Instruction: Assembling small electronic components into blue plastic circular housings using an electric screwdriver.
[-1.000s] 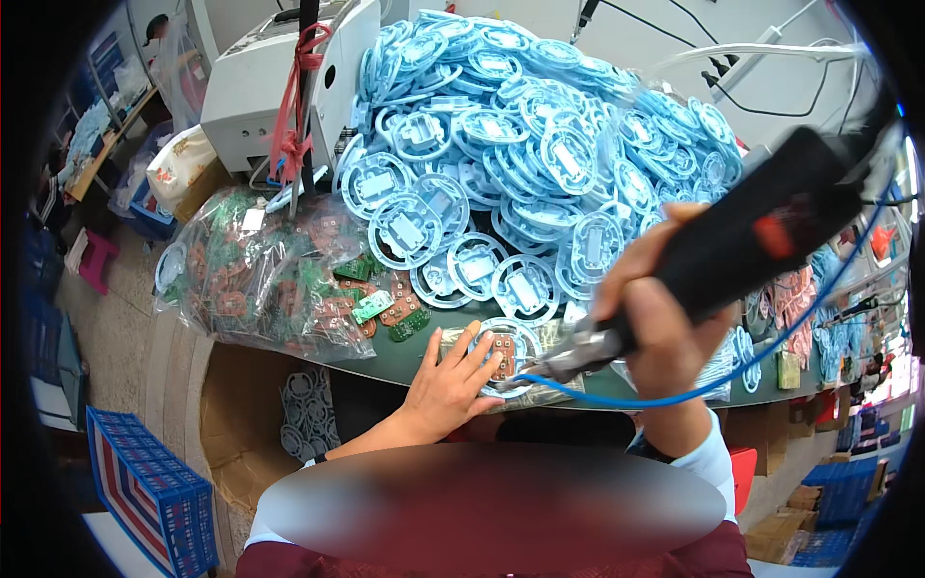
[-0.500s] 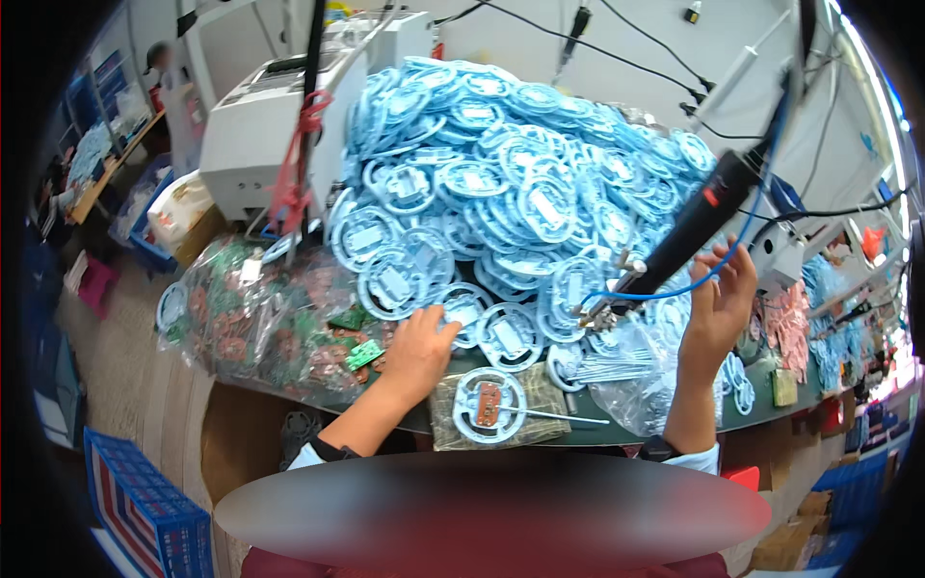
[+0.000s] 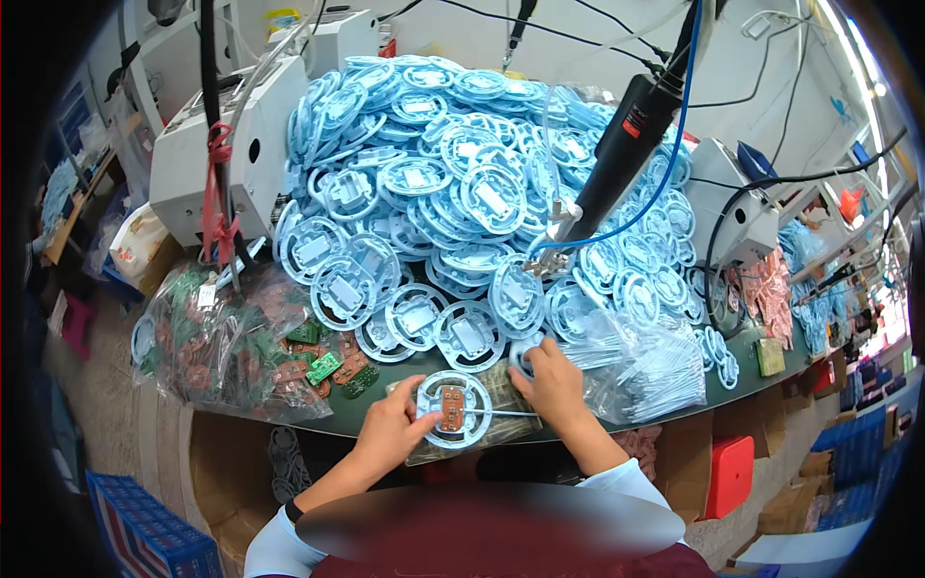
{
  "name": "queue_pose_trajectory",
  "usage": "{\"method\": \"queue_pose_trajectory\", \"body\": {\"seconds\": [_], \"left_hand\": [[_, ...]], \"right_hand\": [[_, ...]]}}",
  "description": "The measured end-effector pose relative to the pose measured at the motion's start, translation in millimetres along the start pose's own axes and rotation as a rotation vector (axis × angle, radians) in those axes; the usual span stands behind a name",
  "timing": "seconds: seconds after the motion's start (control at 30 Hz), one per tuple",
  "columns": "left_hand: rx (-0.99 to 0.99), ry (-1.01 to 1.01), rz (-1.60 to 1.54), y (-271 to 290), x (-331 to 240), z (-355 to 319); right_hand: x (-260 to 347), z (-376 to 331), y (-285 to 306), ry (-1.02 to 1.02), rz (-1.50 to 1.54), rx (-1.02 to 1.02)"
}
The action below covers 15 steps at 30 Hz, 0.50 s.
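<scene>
Ring part: a round pale-blue plastic ring (image 3: 453, 408) with a small brown circuit board seated in its middle is seen lying flat at the near edge of the desk (image 3: 385, 405), between the two hands.
Hidden: the ring's left rim is covered by the left hand; the thin pale rod running right from the board is partly lost under the right hand; what lies beneath the ring is hard to make out, only a clear bag being suggested.
Left grip: the left hand (image 3: 390, 433) is laid on the ring's left side, thumb on top of the rim, fingers curled loosely around it; the ring is held lightly rather than clenched.
Right grip: the right hand (image 3: 554, 383) is set just right of the ring, fingers bent downward; whether anything is pinched in it cannot be told, as the fingertips are turned away.
Screwdriver: a black powered screwdriver (image 3: 617, 154) is seen hanging tilted above the desk, untouched by either hand, with a blue cable trailing from it.
Heap: a large pile of identical blue rings (image 3: 443, 173) is stacked behind the hands.
Left side: a clear bag of green and brown boards (image 3: 226, 342) is lying beside the pile.
Right side: a clear bag of thin white parts (image 3: 655, 371) is seen near the right hand.
</scene>
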<state>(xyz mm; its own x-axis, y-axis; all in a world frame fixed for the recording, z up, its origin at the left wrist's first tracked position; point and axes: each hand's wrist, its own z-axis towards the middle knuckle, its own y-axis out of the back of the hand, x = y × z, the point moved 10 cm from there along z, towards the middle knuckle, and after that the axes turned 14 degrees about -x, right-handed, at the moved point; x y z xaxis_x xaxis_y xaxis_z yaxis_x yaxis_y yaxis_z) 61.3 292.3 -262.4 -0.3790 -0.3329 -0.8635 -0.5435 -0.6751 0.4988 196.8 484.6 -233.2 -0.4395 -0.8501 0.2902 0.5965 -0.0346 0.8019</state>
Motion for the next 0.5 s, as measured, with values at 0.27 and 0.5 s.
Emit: {"method": "queue_pose_trajectory", "body": {"seconds": [0.27, 0.5], "left_hand": [[0.159, 0.321, -0.360, -14, 24, -24], [0.207, 0.426, -0.549, -17, 29, -30]], "right_hand": [[54, 28, 58, 0.092, 0.237, -0.268], [151, -38, 28, 0.490, 0.292, 0.169]]}}
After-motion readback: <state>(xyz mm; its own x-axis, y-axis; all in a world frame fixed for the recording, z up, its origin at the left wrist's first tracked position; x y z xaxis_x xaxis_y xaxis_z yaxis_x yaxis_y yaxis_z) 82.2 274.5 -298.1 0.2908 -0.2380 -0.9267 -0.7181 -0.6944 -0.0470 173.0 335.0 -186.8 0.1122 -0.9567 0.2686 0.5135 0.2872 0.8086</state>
